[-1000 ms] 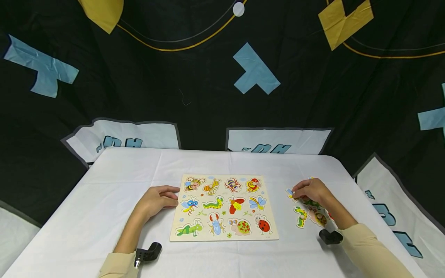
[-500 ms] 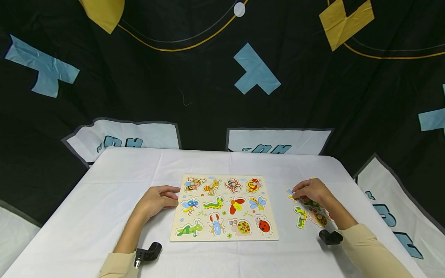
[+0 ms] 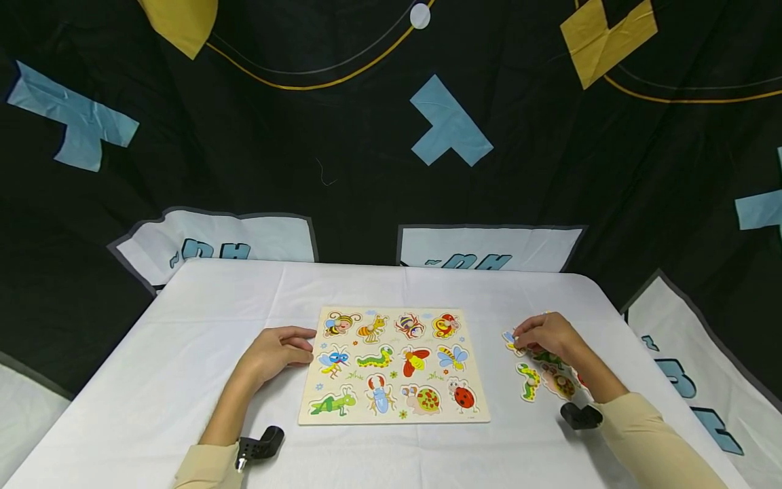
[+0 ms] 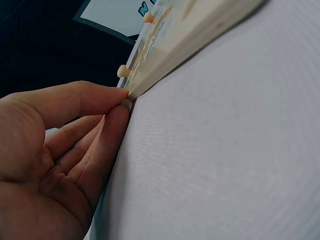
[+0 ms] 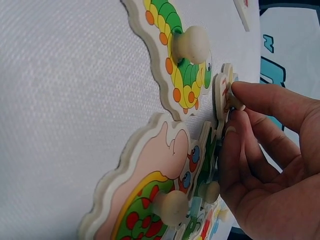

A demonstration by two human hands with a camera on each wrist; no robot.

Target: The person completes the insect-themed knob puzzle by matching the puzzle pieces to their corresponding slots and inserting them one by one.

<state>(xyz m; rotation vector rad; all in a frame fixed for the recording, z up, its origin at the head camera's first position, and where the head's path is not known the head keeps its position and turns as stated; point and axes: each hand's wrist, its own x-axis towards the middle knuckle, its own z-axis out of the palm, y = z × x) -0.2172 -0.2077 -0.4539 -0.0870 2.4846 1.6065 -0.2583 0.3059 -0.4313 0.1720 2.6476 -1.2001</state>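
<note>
- Right hand (image 3: 546, 337): thumb and finger pinch the knob (image 5: 235, 102) of the winged piece (image 5: 223, 95). Whether the piece is off the table (image 3: 366, 462) yet, can't tell.
- Likely failure: knob slips out. Cause would be the small round grip, held only by fingertips.
- Pieces crowd close: caterpillar (image 5: 191, 76), snail (image 5: 147, 200), green piece (image 5: 208, 142). A low sideways drag could catch or shove them; a straight lift looks safer.
- One-point hold means the piece could twist on its knob and reach a slot turned wrong.
- Board (image 3: 330, 419) could slide if bumped; left hand (image 3: 275, 350) has relaxed fingers, tips near each other against the board's left edge, so probably steadying, not a firm clamp.
- Wrong slot is a risk too: several winged insects on the board look alike. Which slots are filled, too small to tell in head view; left wrist view does show knobs on the board.
- Position: winged piece sits right under the right fingertips, partly hidden by them, at the board-facing side of the pile.
- Caterpillar lies flat just beside it, nearer the person; green piece is partly under the hand in head view.
- Board is to the left, apart from the piece.
</note>
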